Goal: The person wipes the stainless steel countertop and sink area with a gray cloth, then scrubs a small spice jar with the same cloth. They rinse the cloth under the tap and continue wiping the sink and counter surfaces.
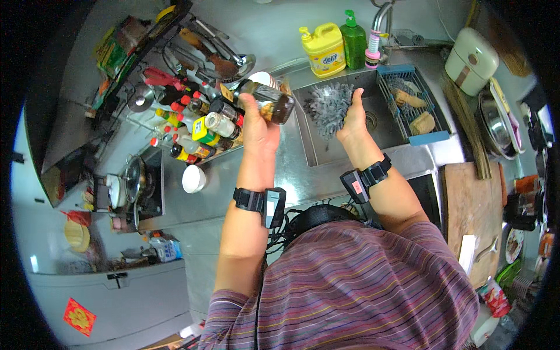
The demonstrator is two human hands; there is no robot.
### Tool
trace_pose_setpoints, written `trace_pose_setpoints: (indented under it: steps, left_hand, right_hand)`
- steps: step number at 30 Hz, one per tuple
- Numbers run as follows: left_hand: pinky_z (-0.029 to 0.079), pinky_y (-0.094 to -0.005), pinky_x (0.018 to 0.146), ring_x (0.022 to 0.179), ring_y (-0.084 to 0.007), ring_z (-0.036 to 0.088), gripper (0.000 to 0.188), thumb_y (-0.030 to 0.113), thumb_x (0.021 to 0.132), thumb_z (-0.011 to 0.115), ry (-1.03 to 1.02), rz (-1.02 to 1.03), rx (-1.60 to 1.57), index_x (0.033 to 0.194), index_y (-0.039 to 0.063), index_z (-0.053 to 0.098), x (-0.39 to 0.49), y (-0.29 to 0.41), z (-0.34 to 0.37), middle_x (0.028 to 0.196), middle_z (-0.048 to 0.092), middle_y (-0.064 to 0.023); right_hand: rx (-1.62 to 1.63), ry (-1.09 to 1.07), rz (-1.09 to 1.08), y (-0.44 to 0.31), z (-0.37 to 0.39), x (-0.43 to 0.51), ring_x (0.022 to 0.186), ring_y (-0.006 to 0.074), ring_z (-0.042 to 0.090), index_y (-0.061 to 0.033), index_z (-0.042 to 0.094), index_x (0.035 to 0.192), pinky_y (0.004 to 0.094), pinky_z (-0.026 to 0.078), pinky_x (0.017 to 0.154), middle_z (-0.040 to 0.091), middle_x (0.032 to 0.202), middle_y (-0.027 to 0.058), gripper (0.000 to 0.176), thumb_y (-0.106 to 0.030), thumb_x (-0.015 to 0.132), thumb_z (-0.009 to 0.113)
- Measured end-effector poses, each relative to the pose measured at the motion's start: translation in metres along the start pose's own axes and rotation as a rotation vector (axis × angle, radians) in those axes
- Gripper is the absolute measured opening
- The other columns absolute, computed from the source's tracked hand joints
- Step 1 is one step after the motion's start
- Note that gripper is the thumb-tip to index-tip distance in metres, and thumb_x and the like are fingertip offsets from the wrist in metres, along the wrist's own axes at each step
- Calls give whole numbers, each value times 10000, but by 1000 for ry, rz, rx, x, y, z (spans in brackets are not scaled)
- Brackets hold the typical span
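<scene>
My left hand (261, 129) grips a dark glass condiment bottle (280, 103), tilted and raised in front of the seasoning bottles. The thumb lies along its near side, and the bottle bears a label. In my right hand (353, 119) is a grey chenille cleaning cloth (329, 107), its shaggy strands spread over the left part of the steel sink (308, 146). Cloth and bottle are apart. My right thumb points up beside the cloth, whose strands hide most of the fingers.
Several seasoning bottles (199, 144) crowd a rack at the left. A white bowl (194, 178) stands on the steel counter. Behind the sink are a yellow detergent jug (326, 52), a green pump bottle (353, 43) and a faucet (380, 22). A draining basket (413, 105) spans the sink's right side.
</scene>
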State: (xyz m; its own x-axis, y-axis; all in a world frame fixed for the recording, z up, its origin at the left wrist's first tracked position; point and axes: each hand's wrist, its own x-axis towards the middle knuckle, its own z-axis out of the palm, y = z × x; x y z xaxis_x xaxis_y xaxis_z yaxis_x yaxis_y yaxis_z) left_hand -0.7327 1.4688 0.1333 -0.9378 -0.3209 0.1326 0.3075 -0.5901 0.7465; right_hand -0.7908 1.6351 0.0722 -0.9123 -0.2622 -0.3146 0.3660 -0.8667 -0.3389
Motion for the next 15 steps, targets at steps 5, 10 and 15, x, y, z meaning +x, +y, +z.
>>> trace_pose_setpoints:
  steps: [5, 10, 15]
  left_hand:
    - [445, -471, 981, 1117, -305, 541, 763, 690, 814, 515, 160, -54, -7, 1271, 79, 495, 5, 5, 8, 1234, 556, -115]
    - [463, -459, 941, 1079, -320, 557, 789, 707, 827, 482, 243, -139, -114, 1262, 49, 485, 10, 7, 6, 1206, 561, -183]
    - [450, -464, 926, 1096, -331, 553, 814, 725, 856, 401, 227, -150, -136, 1292, 40, 454, 9, 13, 5, 1220, 558, -190]
  right_hand:
    - [176, -103, 91, 3, -1, 1, 1154, 327, 556, -55, 488, 1306, 488, 415, 1013, 551, 1303, 141, 750, -671, 928, 290]
    - [294, -162, 161, 7, 6, -2, 1133, 339, 567, -24, 522, 1245, 476, 420, 1014, 590, 1238, 163, 610, -520, 985, 282]
    - [298, -163, 186, 6, 15, -10, 1111, 333, 581, -6, 559, 1178, 462, 421, 1015, 617, 1194, 167, 476, -330, 973, 276]
